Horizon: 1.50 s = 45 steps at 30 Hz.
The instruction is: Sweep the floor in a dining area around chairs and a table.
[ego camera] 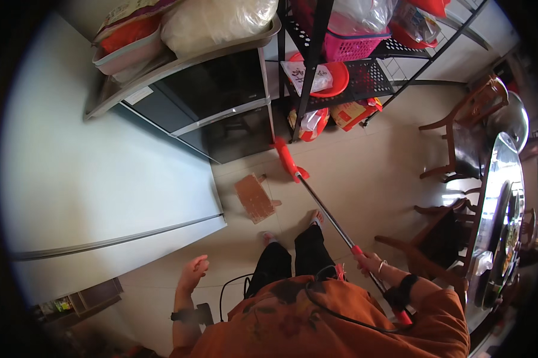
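My right hand (368,263) is closed around the red grip of a long-handled floor-cleaning tool (325,208) with a metal pole. Its red head (288,159) rests at the base of the black cabinet, near the shelf rack; whether it is a mop or a broom I cannot tell. The rear end of the handle passes under my right forearm. My left hand (194,272) hangs over the floor at my left side, fingers curled, with nothing seen in it. A worn brown wooden stool (254,198) stands on the tiles ahead of my feet, left of the pole.
A white fridge-like appliance (116,188) stands on the left, beside the dark-fronted cabinet (215,89) loaded with bags. The black metal rack (363,80) holds baskets and packages. Wooden chairs (452,129) and a glass-topped table (497,179) line the right. Tiled floor (363,179) lies between.
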Each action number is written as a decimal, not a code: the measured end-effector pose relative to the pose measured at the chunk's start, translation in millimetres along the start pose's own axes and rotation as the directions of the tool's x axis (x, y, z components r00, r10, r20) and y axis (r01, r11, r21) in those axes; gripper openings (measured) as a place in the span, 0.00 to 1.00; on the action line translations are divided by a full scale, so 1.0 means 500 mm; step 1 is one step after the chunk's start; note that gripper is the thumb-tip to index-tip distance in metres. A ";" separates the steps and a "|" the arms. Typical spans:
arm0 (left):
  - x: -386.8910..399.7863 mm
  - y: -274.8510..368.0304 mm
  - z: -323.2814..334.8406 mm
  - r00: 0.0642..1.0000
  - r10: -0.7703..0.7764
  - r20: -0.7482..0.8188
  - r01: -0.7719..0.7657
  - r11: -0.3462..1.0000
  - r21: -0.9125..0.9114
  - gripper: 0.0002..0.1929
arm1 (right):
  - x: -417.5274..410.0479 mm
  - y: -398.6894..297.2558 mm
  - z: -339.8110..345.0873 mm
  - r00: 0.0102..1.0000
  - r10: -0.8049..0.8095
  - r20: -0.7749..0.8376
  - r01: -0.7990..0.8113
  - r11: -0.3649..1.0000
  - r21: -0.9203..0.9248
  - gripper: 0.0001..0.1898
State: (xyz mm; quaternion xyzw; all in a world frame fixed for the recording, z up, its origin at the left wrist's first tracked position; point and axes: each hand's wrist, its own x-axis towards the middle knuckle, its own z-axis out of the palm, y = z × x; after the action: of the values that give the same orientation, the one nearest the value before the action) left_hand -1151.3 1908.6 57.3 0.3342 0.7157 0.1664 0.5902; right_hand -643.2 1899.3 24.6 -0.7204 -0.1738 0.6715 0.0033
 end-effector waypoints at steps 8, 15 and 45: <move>0.018 0.005 0.072 0.997 -0.061 -0.050 0.064 0.996 0.058 0.18 | -0.027 -0.105 -0.050 0.995 -0.064 0.075 0.066 0.998 -0.013 0.12; 0.024 0.014 0.131 0.995 -0.044 -0.086 0.050 0.995 0.080 0.18 | 0.104 -0.200 -0.052 0.977 -0.214 0.010 0.213 0.965 -0.154 0.14; 0.051 -0.098 0.102 0.994 -0.106 -0.019 0.106 0.937 0.331 0.16 | 0.018 0.162 -0.072 0.980 0.190 -0.063 -0.189 0.982 0.007 0.28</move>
State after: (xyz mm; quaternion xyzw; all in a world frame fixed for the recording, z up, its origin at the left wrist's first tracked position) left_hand -1118.3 1882.4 -5.2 0.3897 0.7507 0.0116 0.5334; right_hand -588.3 1833.6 0.3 -0.7547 -0.1039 0.6455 -0.0547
